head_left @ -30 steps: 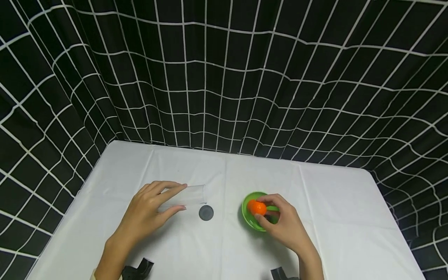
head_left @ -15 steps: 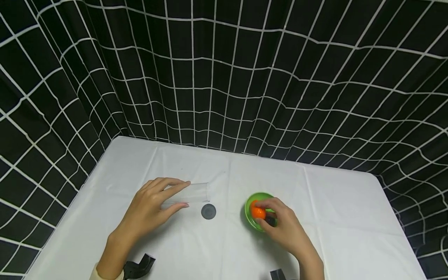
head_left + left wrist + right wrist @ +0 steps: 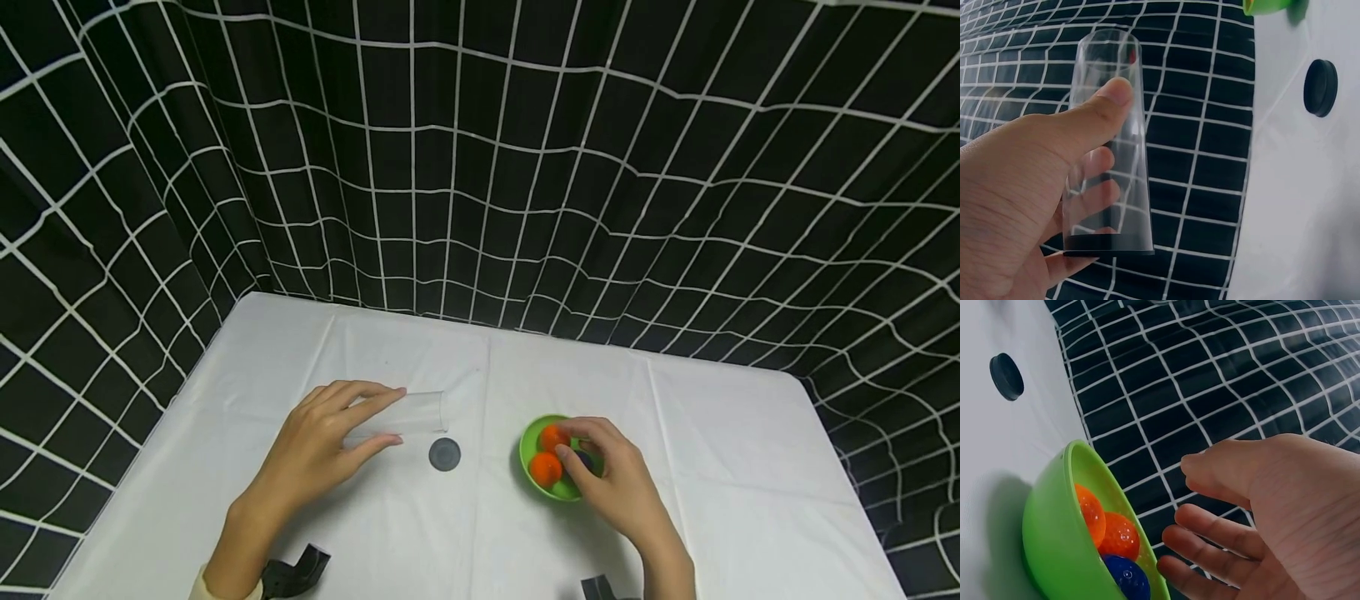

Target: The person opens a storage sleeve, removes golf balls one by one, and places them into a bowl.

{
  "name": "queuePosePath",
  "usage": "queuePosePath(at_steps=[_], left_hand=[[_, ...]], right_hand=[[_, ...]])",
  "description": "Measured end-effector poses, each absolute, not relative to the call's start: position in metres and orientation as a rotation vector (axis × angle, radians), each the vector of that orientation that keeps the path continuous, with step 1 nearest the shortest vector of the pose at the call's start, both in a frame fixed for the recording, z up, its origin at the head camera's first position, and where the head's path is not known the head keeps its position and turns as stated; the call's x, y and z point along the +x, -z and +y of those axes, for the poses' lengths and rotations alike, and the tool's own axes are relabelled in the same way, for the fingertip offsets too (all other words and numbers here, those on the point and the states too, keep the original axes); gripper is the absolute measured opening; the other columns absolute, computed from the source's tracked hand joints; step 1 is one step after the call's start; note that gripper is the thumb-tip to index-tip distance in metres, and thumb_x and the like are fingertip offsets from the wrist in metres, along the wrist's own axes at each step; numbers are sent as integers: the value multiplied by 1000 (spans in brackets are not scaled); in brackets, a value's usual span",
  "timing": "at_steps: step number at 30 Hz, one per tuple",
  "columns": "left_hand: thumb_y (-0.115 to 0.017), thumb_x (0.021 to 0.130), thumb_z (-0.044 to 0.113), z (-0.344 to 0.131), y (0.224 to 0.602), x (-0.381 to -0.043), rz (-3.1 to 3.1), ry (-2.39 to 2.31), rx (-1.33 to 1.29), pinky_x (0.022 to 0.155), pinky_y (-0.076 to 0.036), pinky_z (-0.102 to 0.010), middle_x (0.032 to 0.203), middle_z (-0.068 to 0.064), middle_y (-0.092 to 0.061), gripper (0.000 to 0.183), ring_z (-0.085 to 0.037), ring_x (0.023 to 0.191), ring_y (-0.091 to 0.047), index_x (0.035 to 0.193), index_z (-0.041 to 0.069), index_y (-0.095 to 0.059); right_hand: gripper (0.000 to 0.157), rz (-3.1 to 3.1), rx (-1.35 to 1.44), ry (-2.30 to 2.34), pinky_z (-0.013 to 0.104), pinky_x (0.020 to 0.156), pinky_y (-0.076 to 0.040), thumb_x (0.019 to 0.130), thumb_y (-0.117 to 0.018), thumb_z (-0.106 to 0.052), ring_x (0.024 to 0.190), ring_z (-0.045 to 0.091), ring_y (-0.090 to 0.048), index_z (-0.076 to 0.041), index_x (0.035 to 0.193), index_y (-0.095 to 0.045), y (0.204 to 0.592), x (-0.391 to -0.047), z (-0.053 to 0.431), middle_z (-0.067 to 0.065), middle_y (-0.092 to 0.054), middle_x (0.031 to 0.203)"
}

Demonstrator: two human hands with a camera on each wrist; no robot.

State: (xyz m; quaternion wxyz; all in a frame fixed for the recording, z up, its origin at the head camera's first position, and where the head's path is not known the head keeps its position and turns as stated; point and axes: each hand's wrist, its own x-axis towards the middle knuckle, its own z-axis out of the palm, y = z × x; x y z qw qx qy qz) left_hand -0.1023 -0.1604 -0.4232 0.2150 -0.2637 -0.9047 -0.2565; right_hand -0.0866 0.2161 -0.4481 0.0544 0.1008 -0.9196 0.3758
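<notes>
My left hand (image 3: 322, 433) grips a clear plastic tube (image 3: 1110, 187), thumb along one side and fingers showing through the wall from behind. A dark cap or base closes the tube's end near the little finger. In the head view the tube lies sideways, partly covered by the hand. My right hand (image 3: 611, 471) hovers over the green bowl (image 3: 1054, 531) with thumb and fingers apart, nothing between them. Inside the bowl are two orange balls, one orange ball (image 3: 545, 470) nearer me and another orange ball (image 3: 553, 437) by the fingertips, plus a dark blue ball (image 3: 1129, 577).
A round dark grey lid (image 3: 445, 454) lies on the white-covered table (image 3: 480, 533) between the tube and the bowl. Black curtain (image 3: 480, 167) with a white grid hangs behind the table and along its sides.
The right hand has lowered the orange ball into the green bowl and let go of it. Its thumb and fingers now stand apart. The left hand keeps its grip on the tube, nearly still.
</notes>
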Motion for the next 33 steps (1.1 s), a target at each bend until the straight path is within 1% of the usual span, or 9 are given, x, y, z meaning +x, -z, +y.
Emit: queuePosePath(at_steps=[3, 6, 11, 20, 26, 30, 33], left_hand=[[-81, 83, 42, -161, 423, -103, -2508, 709, -731, 98, -53, -37, 120, 13, -69, 53, -12, 113, -65, 133, 35, -66], [-81, 83, 42, -162, 422, -103, -2511, 706, -729, 99, -52, -37, 119, 13, -69, 53, -12, 112, -66, 133, 35, -66], [-81, 83, 42, -162, 423, -103, -2519, 703, -722, 96, -53, -38, 119, 14, -69, 52, -13, 111, -66, 132, 35, -66], [-82, 82, 42, -162, 424, -103, -2507, 714, -723, 96, -53, -39, 119, 13, -69, 53, -14, 111, -66, 132, 34, -67], [-81, 83, 43, -163, 426, -103, -2518, 715, -715, 96, -53, -39, 119, 14, -69, 53, -13, 112, -66, 133, 36, -65], [-81, 83, 43, -163, 426, -104, -2519, 712, -710, 97, -53, -39, 120, 14, -69, 53, -12, 114, -65, 133, 37, -65], [-82, 82, 42, -163, 428, -105, -2506, 713, -712, 95, -53, -40, 118, 13, -70, 53, -14, 112, -66, 132, 35, -67]], right_hand=[[28, -2775, 307, -1182, 41, 96, -58, 95, -71, -19, 114, 24, -68, -12, 122, -68, 449, -86, 218, 1, -67, 124], [28, -2754, 303, -1201, 39, 96, -58, 95, -71, -17, 114, 23, -68, -10, 122, -68, 450, -86, 219, 1, -67, 122], [27, -2749, 294, -1195, 40, 95, -59, 95, -71, -17, 113, 22, -68, -10, 121, -69, 450, -86, 220, 1, -68, 121], [27, -2765, 282, -1226, 40, 98, -58, 96, -70, -18, 115, 22, -67, -10, 121, -68, 451, -87, 220, 1, -67, 123], [26, -2722, 303, -1210, 41, 96, -59, 96, -70, -18, 115, 26, -68, -8, 120, -69, 449, -89, 222, 4, -68, 122], [26, -2714, 288, -1208, 39, 96, -59, 95, -70, -18, 115, 24, -68, -7, 120, -69, 449, -88, 223, 3, -68, 122], [26, -2714, 284, -1194, 39, 96, -59, 95, -71, -17, 115, 23, -68, -8, 119, -69, 449, -88, 224, 2, -68, 121]])
